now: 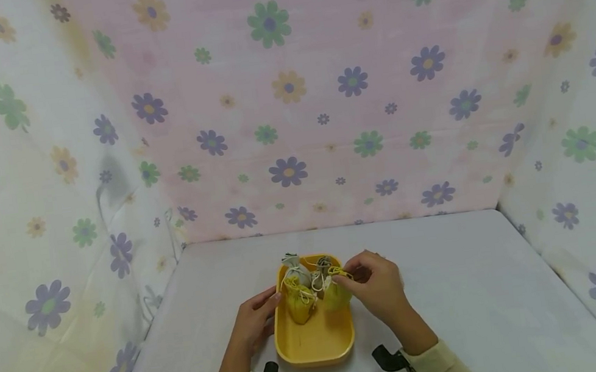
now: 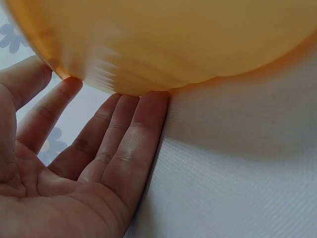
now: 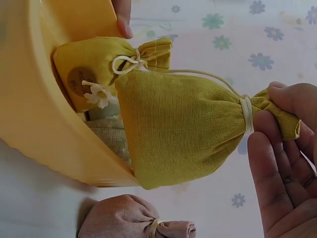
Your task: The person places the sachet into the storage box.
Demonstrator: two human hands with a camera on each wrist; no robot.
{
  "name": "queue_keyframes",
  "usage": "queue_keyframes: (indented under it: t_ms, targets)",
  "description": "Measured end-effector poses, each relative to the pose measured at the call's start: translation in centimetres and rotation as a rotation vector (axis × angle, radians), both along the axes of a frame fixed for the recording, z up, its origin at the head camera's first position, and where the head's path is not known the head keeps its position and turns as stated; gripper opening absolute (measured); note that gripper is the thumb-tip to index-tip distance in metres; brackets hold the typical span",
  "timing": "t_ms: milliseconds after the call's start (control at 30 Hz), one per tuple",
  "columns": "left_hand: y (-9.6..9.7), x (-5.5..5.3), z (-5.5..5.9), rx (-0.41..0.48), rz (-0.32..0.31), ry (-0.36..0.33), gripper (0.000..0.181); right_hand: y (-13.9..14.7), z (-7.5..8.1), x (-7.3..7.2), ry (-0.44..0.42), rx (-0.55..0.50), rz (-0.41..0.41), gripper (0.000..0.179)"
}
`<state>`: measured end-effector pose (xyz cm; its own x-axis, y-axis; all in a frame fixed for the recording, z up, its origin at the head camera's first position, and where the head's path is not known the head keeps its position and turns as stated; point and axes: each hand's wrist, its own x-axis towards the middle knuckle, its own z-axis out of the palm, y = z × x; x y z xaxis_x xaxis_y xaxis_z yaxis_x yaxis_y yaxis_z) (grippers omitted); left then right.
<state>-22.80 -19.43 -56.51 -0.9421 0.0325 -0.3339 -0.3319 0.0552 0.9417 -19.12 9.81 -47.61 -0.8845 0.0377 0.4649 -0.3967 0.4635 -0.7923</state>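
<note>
Flowered cloth (image 1: pixel 315 49) walls in the scene, and below it we have the white table (image 1: pixel 481 288). Front and centre, the yellow tray (image 1: pixel 315 337)! Left hand (image 1: pixel 258 319) on the near side of the action: fingers extended, tips against the tray's left outer wall. Over on the right, the right hand (image 1: pixel 377 281) has a pinch, thumb and fingers on the gathered neck of a yellow bag (image 3: pixel 178 129), which hangs at the tray's right side; whether it touches the rim, I can't tell. Inside, a second yellow bag (image 1: pixel 299 305) leans in front of a pale bag (image 1: pixel 298 272), with a brown bag (image 1: pixel 323 263) beside them. Outside the tray, near its wall, a pink bag (image 3: pixel 119 218). Smallest of all, a white flower (image 3: pixel 101 95) against the second yellow bag.
</note>
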Motion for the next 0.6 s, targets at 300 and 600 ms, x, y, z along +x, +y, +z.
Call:
queue_keyframes:
  t_ms: [300, 600]
  targets:
    - [0.0, 0.1, -0.2, 0.003, 0.006, 0.001, 0.063, -0.8, -0.3, 0.0, -0.006, -0.027, 0.043, 0.021]
    - [0.1, 0.1, -0.3, 0.005, 0.01, 0.009, 0.061, -1.4, -0.7, 0.1, -0.048, -0.001, 0.044, 0.021]
